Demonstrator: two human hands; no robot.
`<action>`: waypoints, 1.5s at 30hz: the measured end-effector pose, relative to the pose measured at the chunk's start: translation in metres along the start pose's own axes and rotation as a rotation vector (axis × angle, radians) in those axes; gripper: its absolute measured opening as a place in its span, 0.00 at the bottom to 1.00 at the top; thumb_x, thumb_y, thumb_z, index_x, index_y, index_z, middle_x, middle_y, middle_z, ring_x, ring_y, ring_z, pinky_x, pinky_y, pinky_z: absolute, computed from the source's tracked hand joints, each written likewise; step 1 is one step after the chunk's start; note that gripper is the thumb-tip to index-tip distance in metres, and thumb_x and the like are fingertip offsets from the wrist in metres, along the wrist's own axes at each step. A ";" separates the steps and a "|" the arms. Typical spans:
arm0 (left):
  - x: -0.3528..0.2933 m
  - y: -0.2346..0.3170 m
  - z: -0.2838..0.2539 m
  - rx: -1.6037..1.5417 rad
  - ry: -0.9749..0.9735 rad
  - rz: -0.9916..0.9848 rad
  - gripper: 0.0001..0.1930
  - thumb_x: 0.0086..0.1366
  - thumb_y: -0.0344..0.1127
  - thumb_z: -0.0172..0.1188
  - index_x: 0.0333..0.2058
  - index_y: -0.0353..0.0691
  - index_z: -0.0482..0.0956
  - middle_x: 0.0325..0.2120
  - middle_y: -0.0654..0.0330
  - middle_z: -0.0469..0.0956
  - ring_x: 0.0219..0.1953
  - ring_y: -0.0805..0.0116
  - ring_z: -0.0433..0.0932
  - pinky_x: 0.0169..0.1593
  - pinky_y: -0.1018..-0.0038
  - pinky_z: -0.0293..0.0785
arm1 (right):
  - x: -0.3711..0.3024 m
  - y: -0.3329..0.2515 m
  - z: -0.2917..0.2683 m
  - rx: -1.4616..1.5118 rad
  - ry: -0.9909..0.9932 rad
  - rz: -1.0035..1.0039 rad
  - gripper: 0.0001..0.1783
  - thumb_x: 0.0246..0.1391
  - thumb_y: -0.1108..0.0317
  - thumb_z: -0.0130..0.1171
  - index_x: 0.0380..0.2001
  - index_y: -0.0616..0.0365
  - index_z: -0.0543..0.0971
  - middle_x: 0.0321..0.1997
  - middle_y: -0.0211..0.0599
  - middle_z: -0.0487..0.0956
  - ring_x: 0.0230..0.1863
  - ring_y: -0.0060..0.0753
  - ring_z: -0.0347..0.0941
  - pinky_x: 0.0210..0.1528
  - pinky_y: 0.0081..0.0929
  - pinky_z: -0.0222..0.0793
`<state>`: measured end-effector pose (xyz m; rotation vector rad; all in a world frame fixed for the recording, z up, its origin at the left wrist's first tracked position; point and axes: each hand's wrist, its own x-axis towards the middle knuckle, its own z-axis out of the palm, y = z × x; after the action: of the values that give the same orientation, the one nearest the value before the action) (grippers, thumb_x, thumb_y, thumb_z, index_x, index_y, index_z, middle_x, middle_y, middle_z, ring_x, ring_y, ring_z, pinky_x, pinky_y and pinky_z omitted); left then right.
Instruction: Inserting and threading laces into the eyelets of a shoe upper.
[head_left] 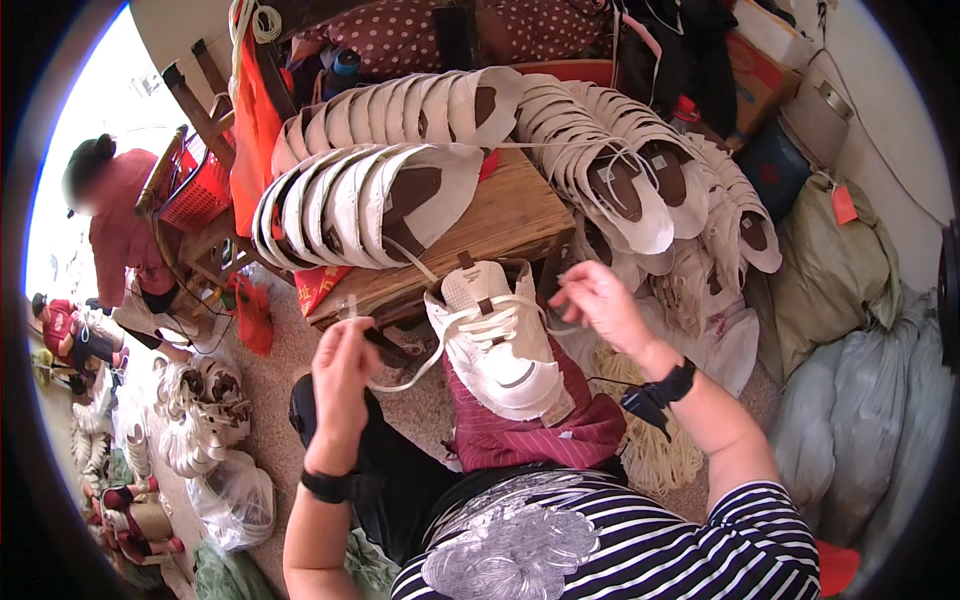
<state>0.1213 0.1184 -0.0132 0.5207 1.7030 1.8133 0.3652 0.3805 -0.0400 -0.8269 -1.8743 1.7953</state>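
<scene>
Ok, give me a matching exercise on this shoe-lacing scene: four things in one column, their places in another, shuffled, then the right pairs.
Things:
1. white shoe upper
2. red basket
3. left hand
4. right hand

Places:
A. raised to the right of the shoe, pinching a lace end
B. on the dark red cloth over the person's lap
C. on a wooden chair at the left, near another person
D. left of the shoe, pulling a white lace taut

Pairs: 1-B, 2-C, 3-D, 4-A
</scene>
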 end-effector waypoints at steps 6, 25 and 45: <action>0.004 -0.021 0.051 0.000 -0.160 0.000 0.11 0.73 0.37 0.49 0.41 0.36 0.76 0.33 0.63 0.80 0.24 0.81 0.71 0.30 0.84 0.67 | 0.021 -0.002 0.030 -0.106 -0.095 -0.066 0.07 0.61 0.68 0.56 0.35 0.60 0.76 0.30 0.25 0.78 0.29 0.14 0.71 0.32 0.17 0.70; 0.005 -0.025 0.063 0.180 -0.188 -0.063 0.11 0.67 0.34 0.57 0.27 0.35 0.79 0.20 0.71 0.74 0.21 0.85 0.64 0.25 0.83 0.59 | 0.019 -0.053 0.055 -1.373 -0.072 -0.802 0.05 0.48 0.71 0.52 0.29 0.59 0.72 0.26 0.40 0.76 0.30 0.40 0.77 0.33 0.34 0.74; 0.022 0.015 0.068 1.092 -0.316 0.439 0.06 0.56 0.33 0.63 0.27 0.38 0.76 0.28 0.52 0.75 0.32 0.42 0.76 0.38 0.57 0.73 | 0.046 -0.066 0.021 -1.249 -0.352 -0.808 0.09 0.46 0.71 0.60 0.33 0.56 0.74 0.35 0.44 0.74 0.40 0.48 0.74 0.39 0.40 0.72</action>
<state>0.1468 0.1845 0.0063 1.6145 2.3414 0.7775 0.3086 0.3955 0.0191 0.0505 -2.9156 0.1653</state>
